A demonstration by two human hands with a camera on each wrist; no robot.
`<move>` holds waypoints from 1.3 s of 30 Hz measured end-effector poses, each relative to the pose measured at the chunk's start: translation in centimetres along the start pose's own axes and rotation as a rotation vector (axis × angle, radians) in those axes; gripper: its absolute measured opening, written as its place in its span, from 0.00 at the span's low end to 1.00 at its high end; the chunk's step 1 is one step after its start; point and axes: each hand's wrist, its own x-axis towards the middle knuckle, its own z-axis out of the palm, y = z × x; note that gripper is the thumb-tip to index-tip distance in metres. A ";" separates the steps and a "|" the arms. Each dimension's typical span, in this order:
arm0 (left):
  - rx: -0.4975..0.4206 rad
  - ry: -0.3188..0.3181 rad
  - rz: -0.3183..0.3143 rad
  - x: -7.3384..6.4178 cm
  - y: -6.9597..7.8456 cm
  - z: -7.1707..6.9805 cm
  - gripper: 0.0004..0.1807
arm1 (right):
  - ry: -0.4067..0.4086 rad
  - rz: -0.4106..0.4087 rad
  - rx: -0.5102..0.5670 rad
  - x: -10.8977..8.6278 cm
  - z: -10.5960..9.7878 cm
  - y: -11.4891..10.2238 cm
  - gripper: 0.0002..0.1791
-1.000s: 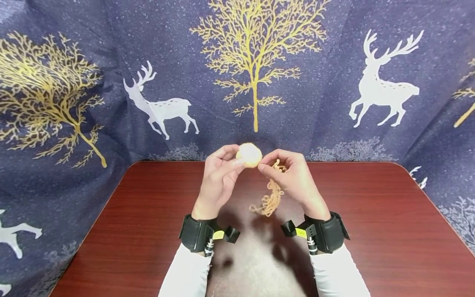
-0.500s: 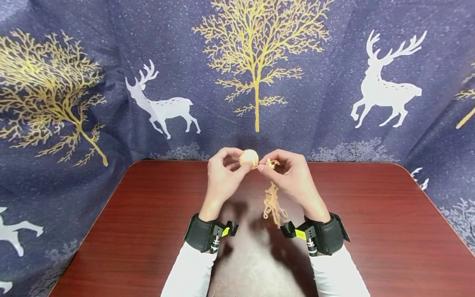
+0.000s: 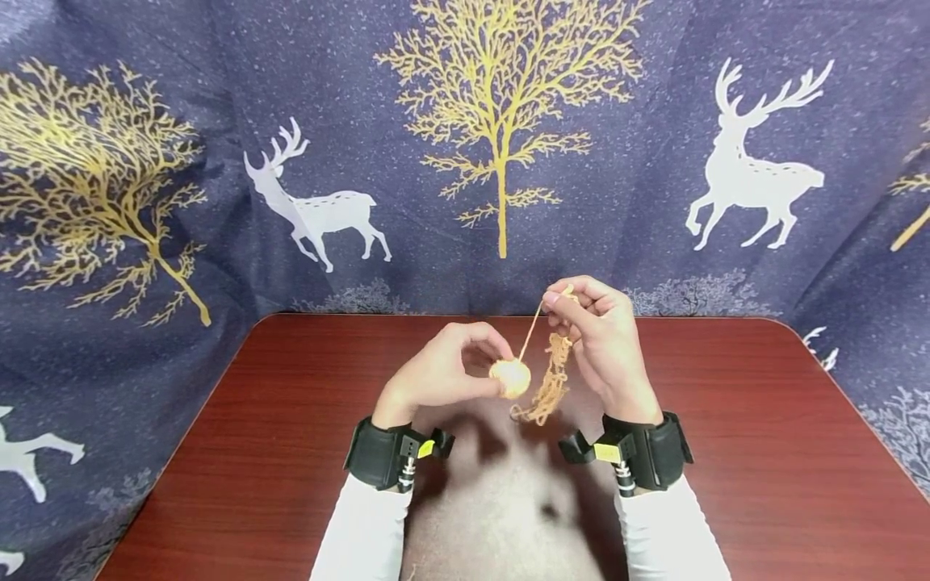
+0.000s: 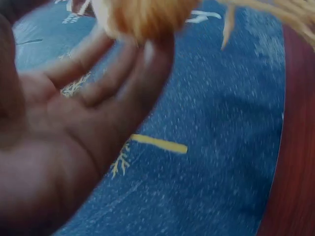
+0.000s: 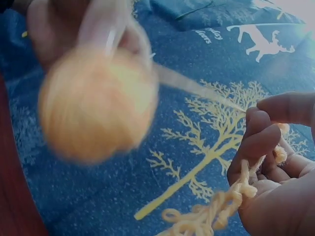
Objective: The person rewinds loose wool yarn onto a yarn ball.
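Note:
A small ball of pale orange yarn point(image 3: 511, 378) is held between the thumb and fingers of my left hand point(image 3: 443, 373), above the table. In the right wrist view the yarn ball point(image 5: 98, 105) is blurred. From its top a single strand point(image 3: 531, 329) slants up to my right hand point(image 3: 599, 339), which pinches it between thumb and forefinger. Loose, loopy yarn point(image 3: 550, 387) hangs down below the right hand; part of it runs through the curled fingers in the right wrist view. The left wrist view shows the ball's underside point(image 4: 152, 19) against the left fingertips.
Both hands are over a dark red wooden table point(image 3: 305, 387) with a pale worn patch point(image 3: 494, 516) at its middle front. A blue cloth backdrop point(image 3: 450, 274) with gold trees and white deer stands right behind the far edge. Each wrist wears a black camera strap.
My hands have moved apart: the left hand with the ball came down toward me, the right hand rose rightward. A length of strand now stretches between them, and the hanging loops swung.

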 end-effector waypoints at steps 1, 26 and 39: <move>-0.064 -0.041 0.034 0.0 0.1 0.0 0.15 | 0.009 -0.005 -0.008 0.0 0.0 0.0 0.13; -0.327 0.761 0.032 1.6 0.6 1.7 0.14 | -0.341 -0.136 -0.743 -0.8 1.0 0.2 0.02; 0.285 0.364 -0.069 0.5 -0.6 0.7 0.16 | -0.093 -0.016 -0.102 -0.5 0.5 -0.4 0.10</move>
